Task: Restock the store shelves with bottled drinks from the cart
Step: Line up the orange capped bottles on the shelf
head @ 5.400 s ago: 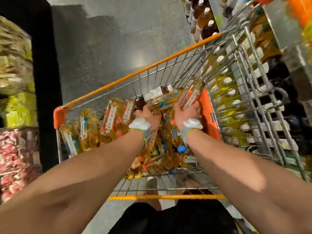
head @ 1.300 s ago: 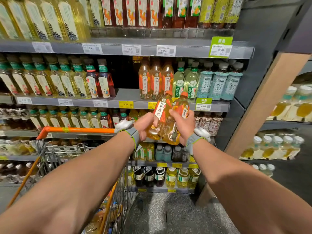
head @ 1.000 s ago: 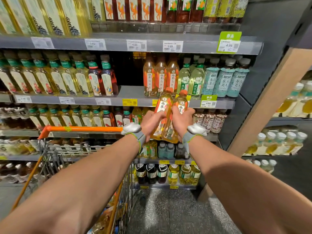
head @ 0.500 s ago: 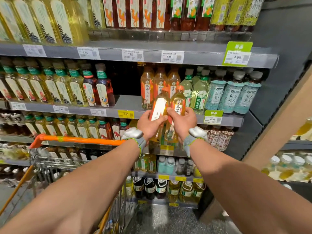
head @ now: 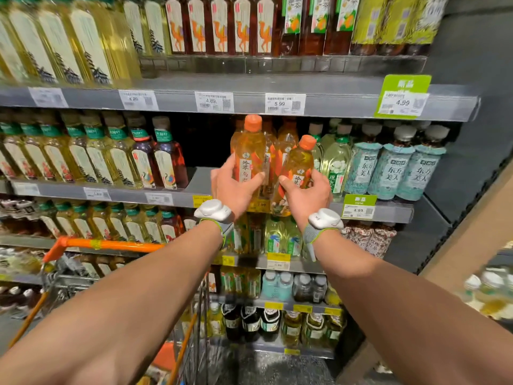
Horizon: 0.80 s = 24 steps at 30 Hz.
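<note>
My left hand (head: 234, 188) grips an amber tea bottle with an orange cap (head: 249, 147), held upright at shelf height. My right hand (head: 305, 194) grips a second amber tea bottle (head: 298, 162), tilted to the right and a little lower. Both bottles hover in front of the grey middle shelf (head: 200, 187), just before a short row of matching orange-cap bottles (head: 287, 134). A dark gap in the shelf lies left of that row. The orange-handled cart (head: 105, 244) stands at the lower left, its load mostly hidden by my left arm.
Yellow and red tea bottles (head: 111, 159) fill the shelf to the left; pale green bottles (head: 334, 159) and teal-labelled bottles (head: 388, 168) stand to the right. Stocked shelves run above and below. A tan panel (head: 472, 232) ends the shelving on the right.
Both hands have lifted the two bottles from cart-handle height up to the middle shelf. The left bottle has risen higher and stands upright. The view has drawn closer to the shelves.
</note>
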### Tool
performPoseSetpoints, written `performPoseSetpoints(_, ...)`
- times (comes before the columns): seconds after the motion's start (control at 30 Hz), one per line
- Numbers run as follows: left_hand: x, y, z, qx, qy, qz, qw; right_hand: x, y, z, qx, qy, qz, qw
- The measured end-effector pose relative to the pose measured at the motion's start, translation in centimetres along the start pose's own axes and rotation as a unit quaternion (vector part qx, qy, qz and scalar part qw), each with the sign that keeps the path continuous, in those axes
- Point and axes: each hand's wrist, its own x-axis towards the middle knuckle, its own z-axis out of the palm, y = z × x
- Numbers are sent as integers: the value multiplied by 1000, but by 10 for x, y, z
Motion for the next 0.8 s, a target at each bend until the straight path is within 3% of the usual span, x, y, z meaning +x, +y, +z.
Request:
performPoseSetpoints(0.17, 12, -2, 0, -30, 4, 9, 999, 7, -7, 5, -9, 10, -38, 999)
performPoseSetpoints(0.8, 24, -17, -3, 48, 6, 28, 998, 26, -13, 24, -73, 30, -104, 991)
